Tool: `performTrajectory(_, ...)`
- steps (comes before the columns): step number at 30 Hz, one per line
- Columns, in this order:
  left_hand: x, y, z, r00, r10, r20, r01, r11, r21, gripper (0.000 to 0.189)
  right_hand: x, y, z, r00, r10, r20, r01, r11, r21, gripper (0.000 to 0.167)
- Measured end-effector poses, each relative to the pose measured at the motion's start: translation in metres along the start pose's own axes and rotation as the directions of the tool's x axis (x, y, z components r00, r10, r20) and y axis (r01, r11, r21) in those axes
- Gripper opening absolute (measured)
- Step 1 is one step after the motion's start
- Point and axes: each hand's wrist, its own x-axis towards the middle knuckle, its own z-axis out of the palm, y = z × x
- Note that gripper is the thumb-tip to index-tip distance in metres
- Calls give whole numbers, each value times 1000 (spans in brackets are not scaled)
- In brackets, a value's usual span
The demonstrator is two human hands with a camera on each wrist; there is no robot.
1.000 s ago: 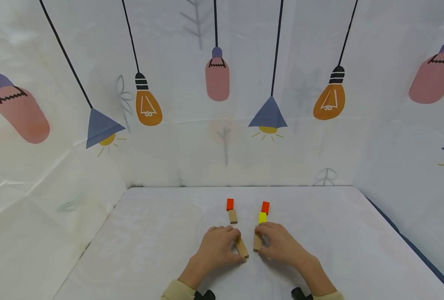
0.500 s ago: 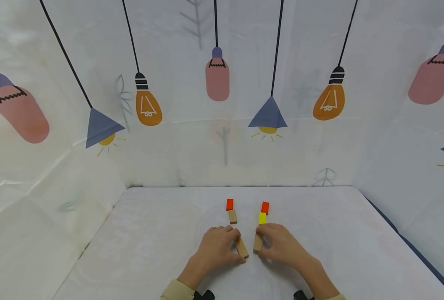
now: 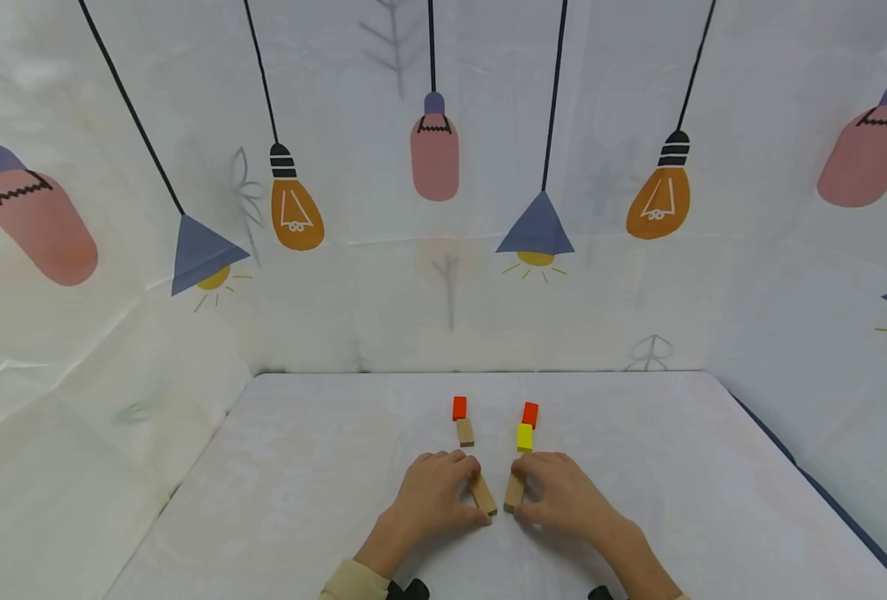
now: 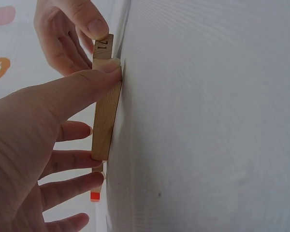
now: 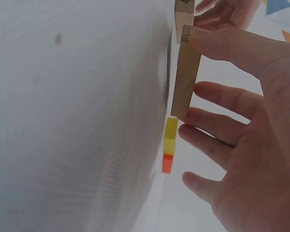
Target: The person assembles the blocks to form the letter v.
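Note:
My left hand (image 3: 430, 492) pinches a plain wooden block (image 4: 106, 121) lengthwise, thumb at the near end and fingertips at the far end. Opposite it, my right hand (image 3: 563, 492) holds a similar wooden block (image 5: 186, 77) by its two ends, close over the white table. The two blocks slant toward each other, their near ends a small gap apart. Beyond the right-hand block lies a yellow block (image 3: 524, 437), touching a red block (image 3: 530, 414). Past the left-hand block, a short wooden block (image 3: 465, 432) lies against another red block (image 3: 460, 407).
A white-covered table (image 3: 301, 467) spreads around both hands. Behind it hangs a pale sheet (image 3: 383, 292) printed with lamps and bulbs. Dark blue trim (image 3: 849, 517) runs down by the table's right edge.
My right hand has drawn its wooden block slightly nearer to me, widening the gap to the yellow block. The left hand and the other blocks stay where they were.

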Motion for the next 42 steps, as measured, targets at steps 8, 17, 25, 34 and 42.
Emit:
performTrajectory(8,-2,-1,0,1000,2,-12,-2,1000,10,53,-1,-1,3,999,-35,-1,34,999,-25,47)
performTrajectory(17,-2,0,0,1000,6,-23,-6,1000,12,55,-2,-5,3,1000,-27,3,27,999,-17,32)
performTrajectory(25,-2,3,-1,999,14,-42,-14,1000,8,54,-1,-6,4,1000,-26,1,26,999,-39,32)
performTrajectory(34,-2,4,-1,999,17,-48,-16,1000,8,55,-3,-8,6,999,-25,-28,23,999,-49,34)
performTrajectory(42,-2,3,0,997,28,-66,-27,999,22,55,-4,-11,7,997,-44,-68,38,995,-95,35)
